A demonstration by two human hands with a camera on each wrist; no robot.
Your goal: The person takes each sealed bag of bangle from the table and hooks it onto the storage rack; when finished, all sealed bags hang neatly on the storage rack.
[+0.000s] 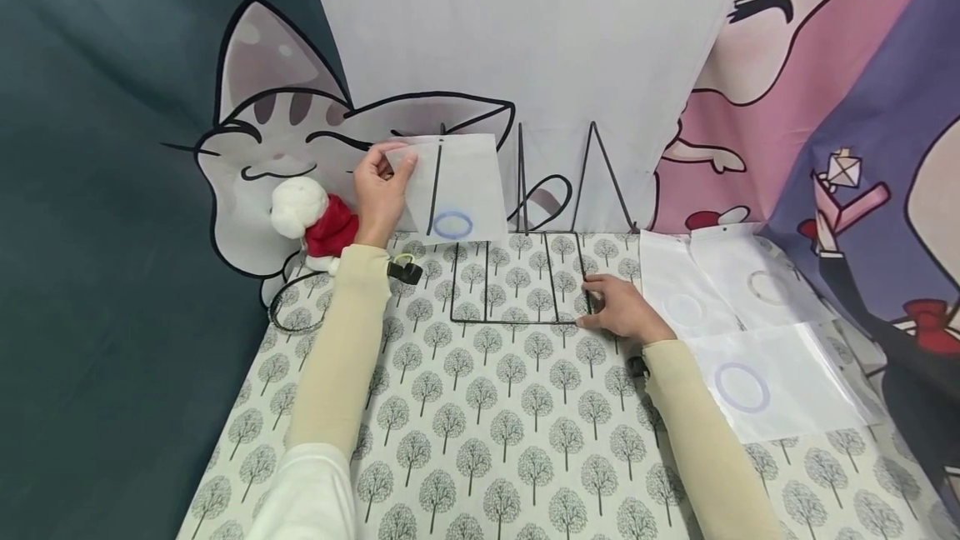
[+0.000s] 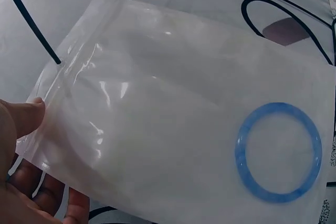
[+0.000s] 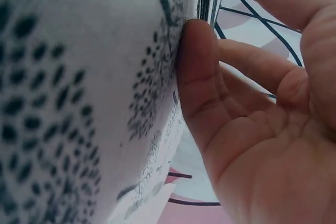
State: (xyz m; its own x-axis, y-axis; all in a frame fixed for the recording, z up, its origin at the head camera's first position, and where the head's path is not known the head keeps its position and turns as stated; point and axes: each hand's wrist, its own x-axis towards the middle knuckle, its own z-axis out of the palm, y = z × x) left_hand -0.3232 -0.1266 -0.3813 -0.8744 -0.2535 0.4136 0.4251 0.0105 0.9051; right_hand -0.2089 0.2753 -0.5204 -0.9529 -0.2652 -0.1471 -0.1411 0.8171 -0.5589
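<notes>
My left hand point(image 1: 381, 190) pinches the top corner of a clear zip bag point(image 1: 476, 182), thumb on one face and fingers behind. Inside the bag's lower end lies a blue bangle point(image 2: 278, 153). A black wire display rack point(image 1: 513, 322) stands on the cloth, its thin uprights rising at the back. One wire meets the bag's top strip by its small hole, and the bag overlaps the rack's left upright. My right hand point(image 1: 621, 307) holds the rack's front right corner, thumb at the front bar and fingers at the side bar. In the right wrist view the thumb point(image 3: 199, 72) touches the cloth beside black wire.
Several more clear bags point(image 1: 810, 348) with bangles lie overlapping at the right, one holding a lavender bangle point(image 1: 742, 387). A white plush toy in red point(image 1: 330, 227) sits at the back left, near a dark loop point(image 1: 281, 323). Printed curtains hang behind the tree-patterned tablecloth point(image 1: 480, 440).
</notes>
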